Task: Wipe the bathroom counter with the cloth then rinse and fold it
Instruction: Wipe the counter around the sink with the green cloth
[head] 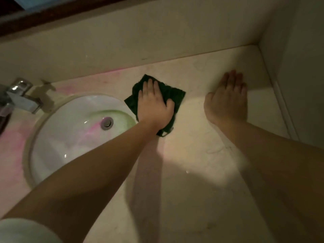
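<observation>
Cloth [175, 95] flat on the table [192, 163], right beside the sink [70, 137].
Left hand [154, 104] presses it, fingers [150, 85] straight; right hand [228, 100] lies flat, empty. Looks soft and floppy, I'd pinch a corner.

Ahead of me a cream stone wall [122, 41] rises behind the counter [201, 190]. A 2nd wall [301, 50] closes the corner on my right, with a pale strip [284, 109] along its foot. A dark wooden frame [43, 16] crosses the top left. To my left, 1 round white basin [57, 137] sits sunk in the stone, a metal drain [107, 123] at its bottom and a chrome tap [21, 95] behind it. The light is dim and warm, with a brighter patch [192, 158] on the stone and pink tints [12, 142] beside the basin.
</observation>
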Motion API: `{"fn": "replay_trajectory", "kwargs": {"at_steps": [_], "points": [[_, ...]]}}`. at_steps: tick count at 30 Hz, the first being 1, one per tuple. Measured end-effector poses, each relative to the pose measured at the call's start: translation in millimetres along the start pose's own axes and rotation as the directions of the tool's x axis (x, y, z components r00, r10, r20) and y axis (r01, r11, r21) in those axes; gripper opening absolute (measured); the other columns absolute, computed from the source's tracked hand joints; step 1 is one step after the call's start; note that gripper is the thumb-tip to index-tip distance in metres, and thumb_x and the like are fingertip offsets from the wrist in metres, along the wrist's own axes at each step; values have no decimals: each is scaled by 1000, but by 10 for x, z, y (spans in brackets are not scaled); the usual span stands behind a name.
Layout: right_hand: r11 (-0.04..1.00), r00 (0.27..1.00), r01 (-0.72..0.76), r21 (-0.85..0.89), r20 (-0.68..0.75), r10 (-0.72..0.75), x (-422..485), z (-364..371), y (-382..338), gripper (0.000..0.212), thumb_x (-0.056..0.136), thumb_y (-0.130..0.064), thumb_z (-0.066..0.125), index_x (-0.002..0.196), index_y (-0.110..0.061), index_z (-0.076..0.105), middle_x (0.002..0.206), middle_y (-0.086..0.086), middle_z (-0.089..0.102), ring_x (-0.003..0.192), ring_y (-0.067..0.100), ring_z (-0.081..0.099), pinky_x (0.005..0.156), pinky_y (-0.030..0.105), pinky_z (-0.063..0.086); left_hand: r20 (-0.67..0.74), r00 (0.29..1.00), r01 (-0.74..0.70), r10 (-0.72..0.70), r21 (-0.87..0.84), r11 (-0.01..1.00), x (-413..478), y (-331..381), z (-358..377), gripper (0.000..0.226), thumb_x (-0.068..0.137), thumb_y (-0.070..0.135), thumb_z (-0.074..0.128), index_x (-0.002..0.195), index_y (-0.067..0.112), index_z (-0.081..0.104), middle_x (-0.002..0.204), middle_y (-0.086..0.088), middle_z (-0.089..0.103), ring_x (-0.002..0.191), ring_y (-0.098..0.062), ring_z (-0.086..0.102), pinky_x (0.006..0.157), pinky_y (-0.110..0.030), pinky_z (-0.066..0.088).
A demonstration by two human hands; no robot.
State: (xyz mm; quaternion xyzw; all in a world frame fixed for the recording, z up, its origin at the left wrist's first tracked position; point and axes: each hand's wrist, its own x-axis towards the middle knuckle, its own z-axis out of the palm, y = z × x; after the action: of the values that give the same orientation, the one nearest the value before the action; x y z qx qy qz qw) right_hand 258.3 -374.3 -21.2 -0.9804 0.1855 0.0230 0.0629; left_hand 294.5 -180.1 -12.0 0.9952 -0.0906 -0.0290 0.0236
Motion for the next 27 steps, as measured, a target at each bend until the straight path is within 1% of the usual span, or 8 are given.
{"fn": "replay_trajectory", "kwargs": {"at_steps": [6,9,12,14,17,19,21,27], "points": [[996,996,89,3,-2,-89,-156,25,78,70,94,-37,21,153,-1,11,162,17,11,149,33,11,122,45,12,79,990,-119,121,-36,992,-1188,202,27,81,88,47,29,153,1,14,161,-19,9,149,-33,5,121,-46,5],[990,990,140,29,9,-141,-421,34,109,69,94,-38,23,154,-4,13,162,14,12,149,30,11,122,43,12,144,948,-276,283,-68,959,-2017,186,33,84,88,49,35,153,0,15,162,-19,6,150,-33,0,121,-47,4],[983,982,178,50,53,-181,-893,42,128,69,95,-37,26,154,-4,12,163,14,11,150,29,8,122,42,10,213,901,-370,378,-76,926,-2554,60,65,85,88,51,38,154,2,13,162,-16,3,150,-30,-3,121,-47,4],[979,978,192,61,64,-196,-1361,54,139,70,93,-37,25,153,-2,15,162,16,15,150,30,12,121,43,13,194,917,-344,350,-63,937,-2551,-89,66,85,87,52,36,154,4,14,162,-16,5,150,-30,1,121,-46,3],[971,968,235,49,78,-239,-2090,145,131,73,90,-39,22,151,0,24,158,20,24,147,34,22,119,46,19,162,982,-86,92,-41,995,-2135,-299,8,84,88,52,26,154,2,9,162,-19,5,149,-33,4,121,-46,7],[968,966,248,29,66,-249,-2275,201,119,72,90,-39,23,152,-1,24,158,18,24,147,33,22,119,46,19,148,988,43,-35,-56,998,-1783,-319,1,84,89,52,23,153,0,6,161,-22,5,149,-35,4,121,-47,11],[969,968,248,15,45,-249,-2257,218,125,70,91,-37,26,153,-4,21,160,15,21,148,30,18,120,43,16,141,990,34,-24,-68,997,-1567,-173,13,85,89,51,23,153,-2,7,161,-24,5,149,-37,3,121,-48,10],[963,962,270,29,39,-271,-2223,234,110,65,96,-36,15,155,-8,8,164,7,5,151,21,1,123,40,7,108,967,-224,231,-67,972,-1585,372,91,81,88,47,27,153,0,16,161,-19,13,149,-32,8,121,-45,10]]}}
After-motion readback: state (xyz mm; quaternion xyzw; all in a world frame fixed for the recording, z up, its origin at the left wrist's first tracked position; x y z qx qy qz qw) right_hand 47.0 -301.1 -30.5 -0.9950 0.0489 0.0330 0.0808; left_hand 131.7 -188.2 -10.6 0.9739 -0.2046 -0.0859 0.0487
